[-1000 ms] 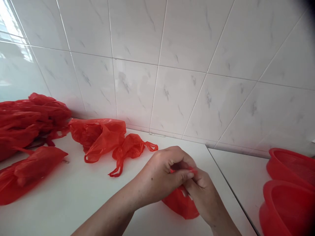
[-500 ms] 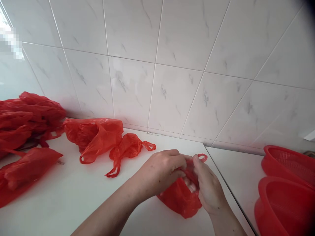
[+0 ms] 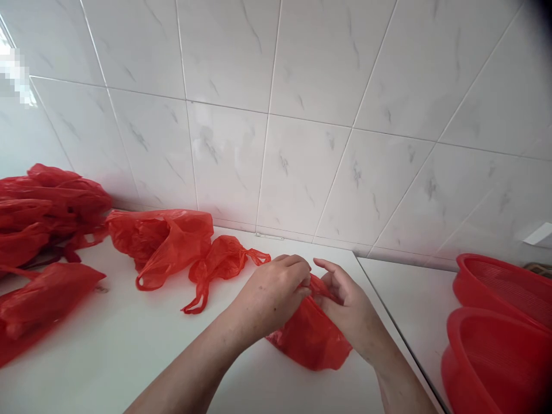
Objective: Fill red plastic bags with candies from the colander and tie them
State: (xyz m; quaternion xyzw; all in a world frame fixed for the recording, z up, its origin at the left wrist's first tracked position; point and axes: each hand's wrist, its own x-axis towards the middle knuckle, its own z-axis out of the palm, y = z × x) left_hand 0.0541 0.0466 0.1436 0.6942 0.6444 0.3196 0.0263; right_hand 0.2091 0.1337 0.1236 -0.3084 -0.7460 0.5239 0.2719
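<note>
Over the white tabletop (image 3: 142,356), my left hand (image 3: 276,296) pinches the top of a red plastic bag (image 3: 317,339); my right hand (image 3: 348,307), half-spread, seems to touch it. Light, soft, slippery, I'd judge; best held where bunched.

- On held bag (image 3: 319,339): looks like thin plastic film, translucent, softly glossy.
- On loose bag (image 3: 185,241) and bag heap (image 3: 56,201): shows crinkled plastic film, shiny along folds.
- On front basket (image 3: 459,345): appears moulded plastic, smooth-rimmed.
- On countertop (image 3: 142,362): looks smooth, low-sheen.
- On wall tiles (image 3: 228,161): shows smooth, glossy, reflective glaze.
</note>
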